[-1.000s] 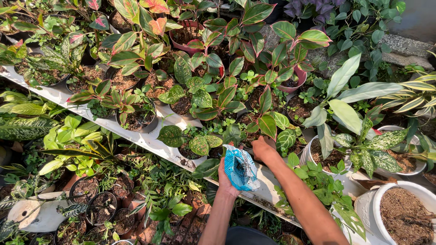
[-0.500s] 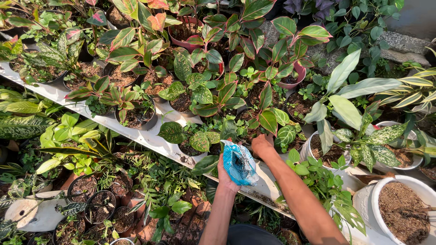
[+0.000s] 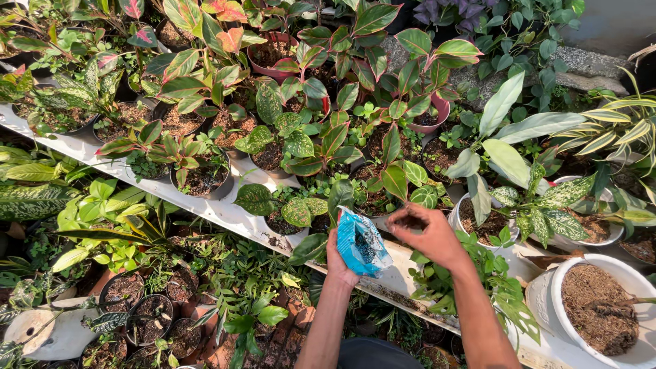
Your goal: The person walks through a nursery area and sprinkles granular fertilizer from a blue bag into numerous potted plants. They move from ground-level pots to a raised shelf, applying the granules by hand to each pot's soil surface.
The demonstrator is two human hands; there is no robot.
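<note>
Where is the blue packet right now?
In the head view, the blue packet sits low and centre, held in the left hand, just left of the right hand, above the white shelf edge and beside the spotted-leaf plant.

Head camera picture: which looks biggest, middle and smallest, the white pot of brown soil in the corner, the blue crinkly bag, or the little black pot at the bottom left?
1. White round pot of brown soil, biggest, though partly cut off.
2. Blue crinkly plastic bag, held in the left hand; it is nearer the camera, so it may look larger than it is.
3. Small black pot, lower down and farther, so unsure.
</note>
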